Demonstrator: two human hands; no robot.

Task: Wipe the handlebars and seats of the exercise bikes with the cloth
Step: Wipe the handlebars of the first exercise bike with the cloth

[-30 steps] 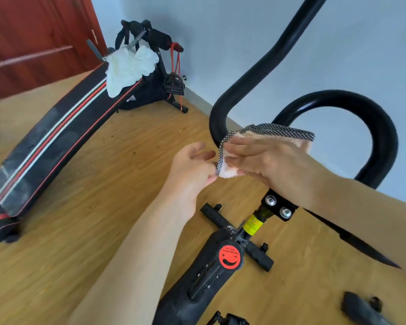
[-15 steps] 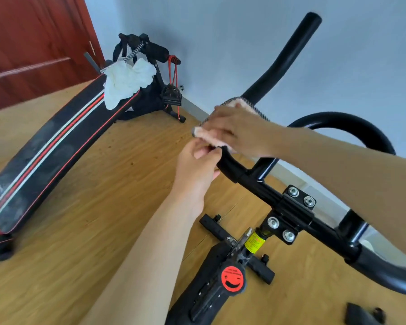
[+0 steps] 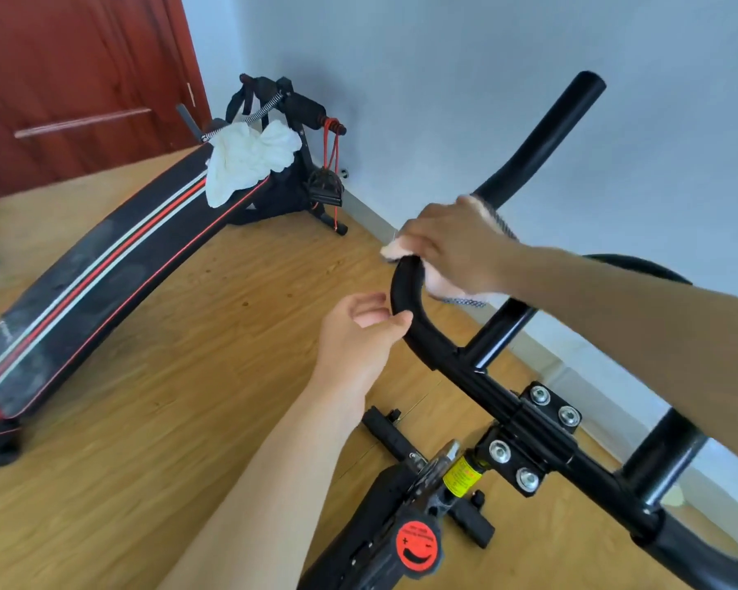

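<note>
- Pale blue wall (image 3: 444, 78) fills the view from twelve to three o'clock; a red-brown door (image 3: 82, 70) stands at eleven o'clock; a wooden floor (image 3: 188, 398) spreads across the lower half
- A black sit-up bench (image 3: 103, 266) with red and white stripes slants from nine toward eleven o'clock; a white towel (image 3: 248, 163) is draped over its far end
- Black handlebars (image 3: 439, 355) of an exercise bike run from five o'clock up through the centre; one horn rises toward one o'clock
- The right hand (image 3: 456, 244), just right of centre, is wrapped tight around the cloth (image 3: 395, 250), pressing it onto the bend of the bar; pink fabric and a checked edge show at the hand's sides
- The left hand (image 3: 354, 338), at centre, holds nothing; its fingers are loosely curled, the thumb tip against the bar just below the cloth
- A red knob (image 3: 416, 547) sits at six o'clock; a yellow label (image 3: 461, 476) just above it; silver clamp bolts (image 3: 540, 393) at four o'clock
</note>
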